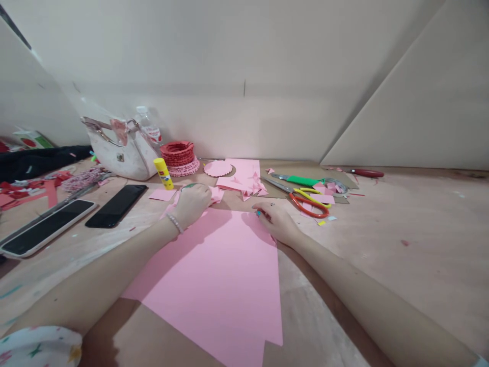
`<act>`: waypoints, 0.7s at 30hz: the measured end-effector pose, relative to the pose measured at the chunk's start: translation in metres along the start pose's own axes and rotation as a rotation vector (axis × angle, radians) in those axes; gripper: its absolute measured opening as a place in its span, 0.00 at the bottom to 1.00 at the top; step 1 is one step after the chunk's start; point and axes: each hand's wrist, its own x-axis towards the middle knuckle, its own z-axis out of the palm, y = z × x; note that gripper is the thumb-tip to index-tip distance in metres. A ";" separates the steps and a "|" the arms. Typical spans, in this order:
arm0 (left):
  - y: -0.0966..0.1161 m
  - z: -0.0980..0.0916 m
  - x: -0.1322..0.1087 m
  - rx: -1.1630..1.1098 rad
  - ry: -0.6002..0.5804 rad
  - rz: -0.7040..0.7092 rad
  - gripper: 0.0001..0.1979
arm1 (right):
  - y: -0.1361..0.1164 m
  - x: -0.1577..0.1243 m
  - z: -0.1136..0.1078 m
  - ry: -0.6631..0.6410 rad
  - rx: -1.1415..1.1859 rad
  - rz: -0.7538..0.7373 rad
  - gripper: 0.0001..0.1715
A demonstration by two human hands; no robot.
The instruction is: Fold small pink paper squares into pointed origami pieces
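Note:
A large pink paper sheet (pixel 214 275) lies on brown cardboard in front of me. My left hand (pixel 191 202) rests closed at the sheet's far left corner, over a round greenish object that is mostly hidden under it. My right hand (pixel 275 220) sits at the sheet's far right corner with fingers pinched on a small blue-tipped thing I cannot make out. A bead bracelet circles my left wrist.
Orange-handled scissors (pixel 310 204), green-handled scissors (pixel 301 180) and pink scraps (pixel 244 183) lie beyond my hands. A yellow glue stick (pixel 163 173), red paper stack (pixel 178 153), white handbag (pixel 122 150), two phones (pixel 116 205) and a red cutter (pixel 367 173) are also there.

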 end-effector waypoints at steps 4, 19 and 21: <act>0.001 0.002 0.000 -0.022 -0.004 0.043 0.12 | -0.001 0.001 0.001 -0.014 -0.037 -0.019 0.17; 0.011 0.050 -0.012 -0.530 -0.174 -0.034 0.15 | -0.010 0.001 -0.002 -0.038 -0.016 -0.220 0.22; 0.011 0.048 -0.012 -0.570 -0.219 -0.037 0.15 | -0.010 0.000 -0.002 -0.062 0.001 -0.289 0.18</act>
